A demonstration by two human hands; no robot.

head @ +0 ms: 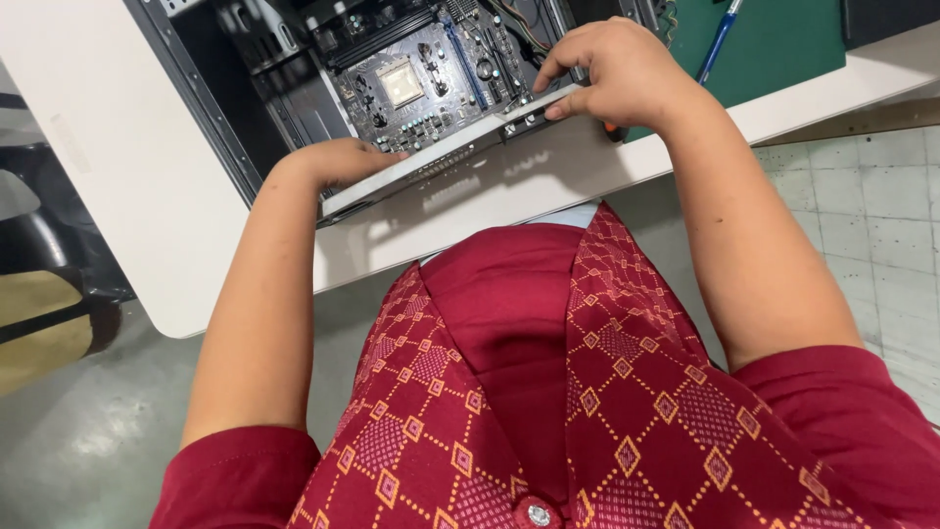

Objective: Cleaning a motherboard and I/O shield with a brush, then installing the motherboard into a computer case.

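An open computer case lies on its side on a white table, with a dark motherboard inside. My left hand rests on the case's near metal edge, fingers lying flat along it. My right hand grips the right end of that same edge, thumb under and fingers curled over it. An orange-handled tool peeks out just below my right wrist.
A green mat with a blue pen lies at the table's far right. A black and tan bag stands on the grey floor at left. Tiled floor shows at right.
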